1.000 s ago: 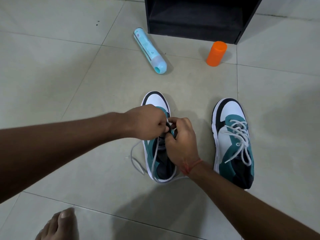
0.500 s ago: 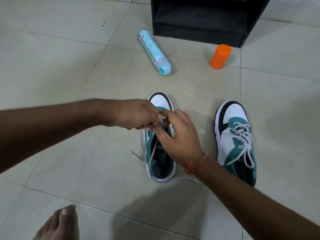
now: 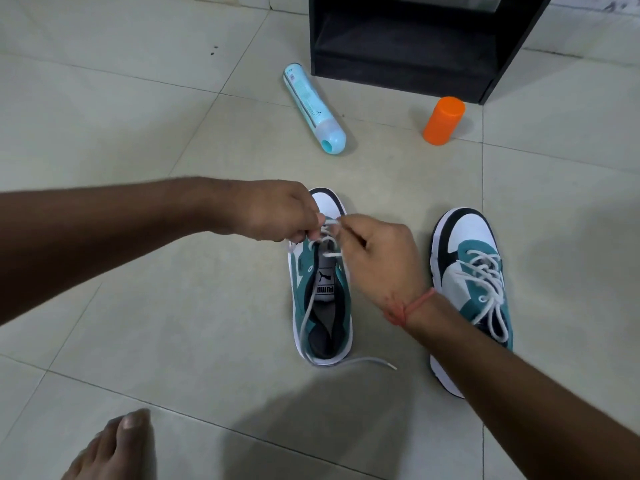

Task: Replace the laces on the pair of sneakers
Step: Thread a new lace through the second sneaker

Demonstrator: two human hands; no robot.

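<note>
Hands, left hand [image 3: 277, 213] and right hand [image 3: 377, 254], each grip pinching white lace [image 3: 327, 242] over half-laced teal sneaker [image 3: 322, 299].

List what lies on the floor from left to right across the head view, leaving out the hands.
Bare foot → light blue tube → sneaker being laced → orange cap → fully laced sneaker. The black shelf unit spans several of these, so it is left out.
</note>
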